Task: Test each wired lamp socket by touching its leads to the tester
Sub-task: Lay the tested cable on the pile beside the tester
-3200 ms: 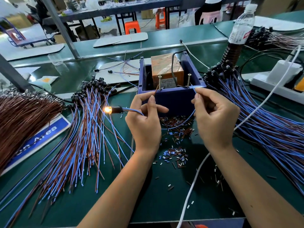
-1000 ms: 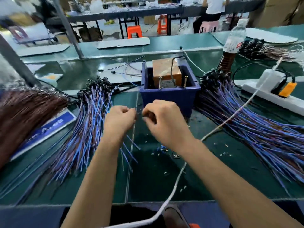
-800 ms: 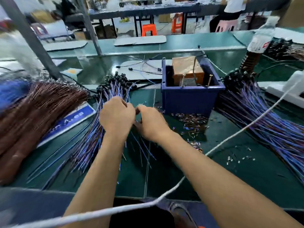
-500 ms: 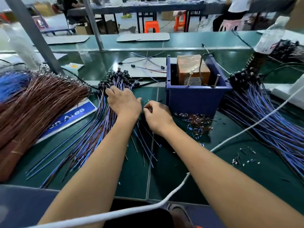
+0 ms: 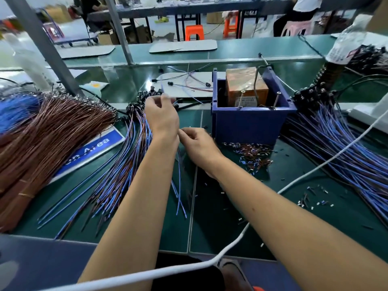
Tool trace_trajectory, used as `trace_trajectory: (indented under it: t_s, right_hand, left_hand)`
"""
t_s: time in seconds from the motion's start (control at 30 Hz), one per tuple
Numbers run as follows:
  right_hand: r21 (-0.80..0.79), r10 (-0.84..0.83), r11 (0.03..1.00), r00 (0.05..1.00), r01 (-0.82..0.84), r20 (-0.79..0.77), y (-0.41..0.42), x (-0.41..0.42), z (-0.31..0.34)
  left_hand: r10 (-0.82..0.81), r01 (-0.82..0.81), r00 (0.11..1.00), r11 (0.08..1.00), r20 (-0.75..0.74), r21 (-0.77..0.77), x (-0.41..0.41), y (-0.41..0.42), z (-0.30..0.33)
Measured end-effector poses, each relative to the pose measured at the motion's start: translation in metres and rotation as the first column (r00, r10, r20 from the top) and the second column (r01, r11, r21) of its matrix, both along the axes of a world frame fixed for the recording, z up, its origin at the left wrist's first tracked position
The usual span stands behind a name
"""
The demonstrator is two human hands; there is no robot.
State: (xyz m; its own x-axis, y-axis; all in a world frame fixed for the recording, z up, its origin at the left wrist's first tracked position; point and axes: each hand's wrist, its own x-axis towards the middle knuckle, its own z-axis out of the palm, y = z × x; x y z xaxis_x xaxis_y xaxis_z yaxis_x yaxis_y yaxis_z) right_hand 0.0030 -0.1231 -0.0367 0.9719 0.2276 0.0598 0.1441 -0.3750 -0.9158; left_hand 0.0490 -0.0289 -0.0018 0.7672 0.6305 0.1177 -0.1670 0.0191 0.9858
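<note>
My left hand [image 5: 161, 117] pinches thin blue leads over the fanned pile of wired sockets [image 5: 126, 164] – glossy blue and brown insulation, black caps. Right hand [image 5: 198, 147] curls on a lead beside it. Boxy blue plastic tester [image 5: 249, 122] just right; sign [image 5: 92, 149] reads "Area".

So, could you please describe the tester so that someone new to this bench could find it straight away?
Start at the green bench and look between the two fans of blue and brown wired sockets. There stands a dark blue open-topped box, the tester. Unlike anything beside it, it holds an orange-brown block and has two upright metal screws at its front rim.
</note>
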Motion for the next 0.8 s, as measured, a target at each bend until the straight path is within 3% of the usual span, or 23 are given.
trace_trajectory:
  t_s: [0.03,0.1,0.23,0.33,0.57,0.7,0.77,0.8]
  right_hand:
    - [0.130,0.008,0.991,0.998,0.001,-0.061,-0.001,-0.002,0.003]
    - [0.332,0.041,0.943,0.984,0.019,-0.174,-0.003,-0.005,0.012]
    - [0.352,0.105,0.935,0.982,-0.042,-0.160,-0.002,-0.009,0.025]
    - [0.418,0.184,0.902,0.973,-0.110,-0.141,-0.011,-0.011,0.032]
    - [0.105,0.100,0.988,0.987,-0.114,0.130,-0.087,-0.009,0.026]
    - [0.007,-0.041,0.999,0.979,0.040,0.201,-0.137,-0.012,0.013]
    - [0.015,-0.110,0.994,0.955,0.110,0.275,-0.148,-0.017,0.007]
    - [0.022,-0.136,0.990,0.933,0.137,0.332,-0.148,-0.019,0.005]
  left_hand:
    - [-0.003,0.011,0.998,0.994,0.067,-0.108,-0.002,-0.003,0.004]
    - [0.026,0.000,0.988,0.986,0.152,-0.167,-0.008,-0.009,0.011]
    - [0.147,-0.057,0.944,0.955,0.296,-0.292,-0.016,-0.015,0.028]
    - [0.186,-0.062,0.938,0.920,0.293,-0.386,-0.020,-0.011,0.039]
    - [0.168,-0.052,0.965,0.875,0.201,-0.482,-0.025,0.041,0.058]
    - [0.129,-0.034,0.950,0.948,0.286,-0.318,-0.028,0.044,0.053]
    - [0.104,-0.151,0.894,0.986,0.435,0.074,-0.036,0.017,0.046]
    - [0.016,-0.203,0.873,0.920,0.487,0.335,-0.042,-0.003,0.039]
